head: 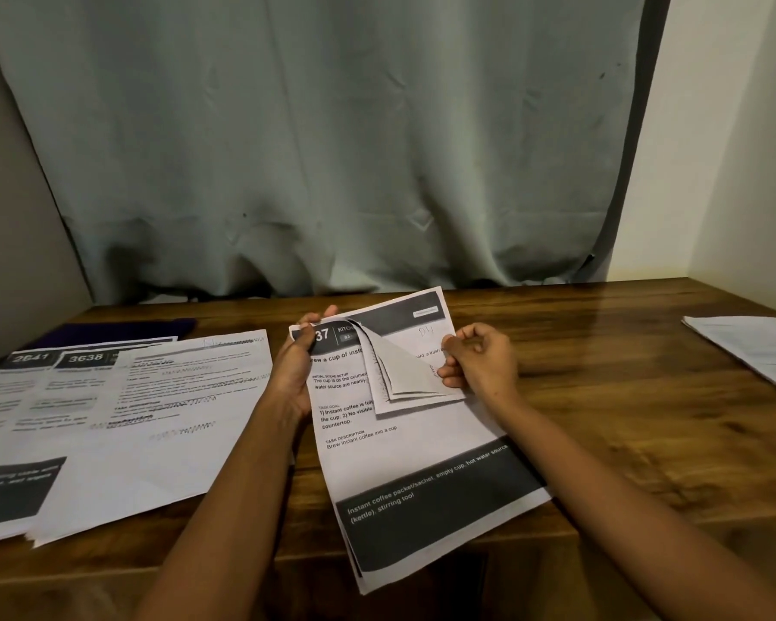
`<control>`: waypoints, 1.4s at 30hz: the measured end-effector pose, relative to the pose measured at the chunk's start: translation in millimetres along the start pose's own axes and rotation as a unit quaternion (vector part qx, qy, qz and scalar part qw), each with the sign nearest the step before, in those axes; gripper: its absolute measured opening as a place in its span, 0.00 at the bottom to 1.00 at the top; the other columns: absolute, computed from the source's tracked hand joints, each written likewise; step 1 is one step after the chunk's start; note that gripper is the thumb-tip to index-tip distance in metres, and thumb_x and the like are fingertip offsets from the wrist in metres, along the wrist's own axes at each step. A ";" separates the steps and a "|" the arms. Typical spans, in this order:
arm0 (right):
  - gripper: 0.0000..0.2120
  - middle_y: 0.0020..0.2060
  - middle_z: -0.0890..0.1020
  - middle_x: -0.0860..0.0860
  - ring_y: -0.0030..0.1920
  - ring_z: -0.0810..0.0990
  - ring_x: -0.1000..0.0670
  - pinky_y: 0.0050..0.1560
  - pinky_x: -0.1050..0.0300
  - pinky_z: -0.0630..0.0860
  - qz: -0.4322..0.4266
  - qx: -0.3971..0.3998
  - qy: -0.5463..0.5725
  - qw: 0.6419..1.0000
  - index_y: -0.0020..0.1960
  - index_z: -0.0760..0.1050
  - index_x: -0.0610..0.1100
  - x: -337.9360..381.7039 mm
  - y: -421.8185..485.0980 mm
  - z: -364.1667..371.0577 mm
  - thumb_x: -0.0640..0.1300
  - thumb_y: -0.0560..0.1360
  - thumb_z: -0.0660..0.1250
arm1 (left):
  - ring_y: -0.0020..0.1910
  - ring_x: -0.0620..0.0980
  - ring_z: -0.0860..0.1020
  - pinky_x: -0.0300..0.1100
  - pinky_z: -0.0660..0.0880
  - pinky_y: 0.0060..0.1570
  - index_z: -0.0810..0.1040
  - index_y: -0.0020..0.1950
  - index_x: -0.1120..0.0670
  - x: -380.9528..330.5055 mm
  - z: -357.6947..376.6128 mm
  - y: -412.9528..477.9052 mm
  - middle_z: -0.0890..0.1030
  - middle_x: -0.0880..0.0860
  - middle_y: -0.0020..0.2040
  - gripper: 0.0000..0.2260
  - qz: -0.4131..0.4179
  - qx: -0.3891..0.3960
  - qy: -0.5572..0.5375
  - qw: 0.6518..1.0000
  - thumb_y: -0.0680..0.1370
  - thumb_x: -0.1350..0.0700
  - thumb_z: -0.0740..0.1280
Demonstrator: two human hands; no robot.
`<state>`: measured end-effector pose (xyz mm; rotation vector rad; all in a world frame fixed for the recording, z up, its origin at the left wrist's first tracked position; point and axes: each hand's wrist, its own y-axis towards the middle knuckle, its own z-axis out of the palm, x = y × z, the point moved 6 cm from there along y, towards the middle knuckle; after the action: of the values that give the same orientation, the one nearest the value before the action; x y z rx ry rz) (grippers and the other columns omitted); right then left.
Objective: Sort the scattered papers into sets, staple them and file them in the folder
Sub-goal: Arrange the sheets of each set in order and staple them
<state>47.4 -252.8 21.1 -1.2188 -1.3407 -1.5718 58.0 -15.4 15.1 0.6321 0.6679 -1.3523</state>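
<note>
Purple folder (pixel 153 327) mostly hidden beneath blurred sheets (pixel 122 419) numbered 2641, 3638. Left hand (pixel 294 374) fingers grasping paper set (pixel 422 441), right hand (pixel 482 363) pinching its curled corners; readable: "Brew instant coffee".

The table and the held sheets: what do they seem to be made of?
The table: likely wood or wood-look veneer, glossy; brown grain and a light reflection show. The sheets: thin matte printed paper; their corners curl over where the right hand pinches them, while the left hand grips the top edge.
</note>
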 end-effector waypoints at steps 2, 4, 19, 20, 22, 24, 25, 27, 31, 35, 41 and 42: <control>0.05 0.29 0.80 0.45 0.26 0.80 0.51 0.25 0.61 0.77 -0.030 -0.006 -0.027 0.999 0.45 0.77 0.36 3.3 -1.0 -2.5 0.38 0.76 0.67 | 0.49 0.50 0.82 0.47 0.80 0.48 0.72 0.49 0.53 -0.8 -0.1 0.0 0.84 0.47 0.50 0.08 0.003 -0.001 -0.005 1.000 0.84 0.56 0.54; 0.04 0.29 0.81 0.48 0.28 0.80 0.53 0.28 0.62 0.75 -0.081 -0.021 -0.086 0.993 0.42 0.81 0.41 8.4 0.2 -6.6 0.40 0.75 0.69 | 0.47 0.49 0.82 0.47 0.80 0.47 0.71 0.49 0.53 -2.3 -0.8 0.8 0.85 0.46 0.48 0.08 0.009 -0.001 -0.009 1.000 0.84 0.56 0.54; 0.04 0.39 0.78 0.55 0.43 0.76 0.50 0.40 0.47 0.76 -0.319 -0.101 -0.181 0.925 0.44 0.84 0.48 31.5 -7.1 -16.1 0.46 0.70 0.75 | 0.46 0.50 0.83 0.50 0.80 0.45 0.72 0.51 0.53 -2.7 -5.0 3.7 0.85 0.47 0.48 0.08 0.002 -0.006 -0.042 0.999 0.84 0.55 0.53; 0.04 0.39 0.78 0.55 0.44 0.76 0.50 0.41 0.48 0.75 -0.326 -0.103 -0.179 0.923 0.44 0.84 0.48 32.2 -7.4 -16.0 0.45 0.69 0.75 | 0.45 0.50 0.83 0.50 0.80 0.45 0.72 0.51 0.53 -2.9 -4.9 3.4 0.85 0.47 0.47 0.08 0.002 -0.006 -0.044 0.999 0.84 0.55 0.53; 0.04 0.40 0.79 0.55 0.45 0.77 0.50 0.42 0.49 0.75 -0.335 -0.092 -0.167 0.923 0.43 0.84 0.47 33.9 -7.5 -14.7 0.44 0.69 0.75 | 0.44 0.49 0.83 0.49 0.80 0.45 0.72 0.51 0.52 -3.2 -4.8 2.6 0.85 0.47 0.47 0.08 0.004 -0.009 -0.044 0.999 0.84 0.56 0.54; 0.03 0.41 0.81 0.53 0.45 0.79 0.48 0.44 0.46 0.77 -0.326 -0.036 -0.116 0.938 0.43 0.83 0.45 33.4 -4.6 -10.6 0.43 0.69 0.74 | 0.46 0.50 0.83 0.49 0.80 0.46 0.72 0.50 0.52 -3.5 -4.4 1.5 0.84 0.48 0.50 0.08 0.005 -0.011 -0.044 0.999 0.84 0.56 0.53; 0.03 0.41 0.83 0.50 0.44 0.80 0.47 0.45 0.45 0.78 -0.311 0.010 -0.079 0.947 0.43 0.82 0.43 32.8 -3.6 -7.1 0.42 0.70 0.74 | 0.48 0.50 0.82 0.49 0.79 0.47 0.71 0.49 0.52 -3.8 -4.0 1.1 0.83 0.48 0.51 0.09 0.005 -0.011 -0.045 0.999 0.84 0.56 0.53; 0.07 0.41 0.85 0.47 0.44 0.83 0.46 0.47 0.47 0.80 -0.263 0.102 -0.013 0.959 0.43 0.82 0.42 32.6 -5.8 0.4 0.46 0.71 0.71 | 0.52 0.51 0.80 0.50 0.78 0.52 0.71 0.49 0.53 -4.0 -3.5 0.7 0.82 0.49 0.53 0.08 0.005 -0.010 -0.045 0.999 0.84 0.57 0.54; 0.14 0.41 0.85 0.43 0.49 0.83 0.45 0.49 0.55 0.81 -0.187 0.222 0.029 0.956 0.39 0.82 0.40 29.0 -13.5 11.1 0.52 0.69 0.69 | 0.55 0.54 0.79 0.53 0.74 0.59 0.71 0.49 0.53 -4.2 -4.5 -0.4 0.83 0.50 0.53 0.07 0.001 -0.015 -0.048 0.999 0.83 0.58 0.55; 0.13 0.42 0.85 0.46 0.47 0.84 0.46 0.48 0.53 0.81 -0.200 0.243 -0.014 0.949 0.41 0.83 0.46 28.9 -13.9 12.0 0.55 0.66 0.74 | 0.53 0.53 0.80 0.52 0.75 0.57 0.71 0.50 0.53 -4.2 -6.4 0.5 0.85 0.49 0.47 0.07 0.002 -0.013 -0.049 0.999 0.83 0.58 0.55; 0.16 0.50 0.84 0.50 0.50 0.82 0.50 0.52 0.53 0.80 -0.210 0.123 -0.037 0.969 0.55 0.79 0.43 25.3 -0.7 -0.1 0.51 0.72 0.72 | 0.44 0.49 0.84 0.49 0.81 0.43 0.71 0.51 0.52 -4.4 -4.6 -0.4 0.85 0.47 0.46 0.08 0.001 -0.004 -0.043 0.999 0.84 0.55 0.54; 0.14 0.52 0.83 0.50 0.51 0.81 0.52 0.53 0.56 0.79 -0.210 0.099 -0.067 0.970 0.57 0.78 0.44 22.6 2.8 -1.1 0.48 0.74 0.70 | 0.43 0.49 0.84 0.49 0.82 0.41 0.71 0.51 0.52 -5.0 -3.4 -0.8 0.85 0.47 0.46 0.08 0.003 -0.001 -0.044 0.999 0.84 0.55 0.54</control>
<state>43.2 -253.3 43.6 -0.9728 -1.8911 -1.6060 56.5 -9.7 16.6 0.5698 0.5949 -1.3658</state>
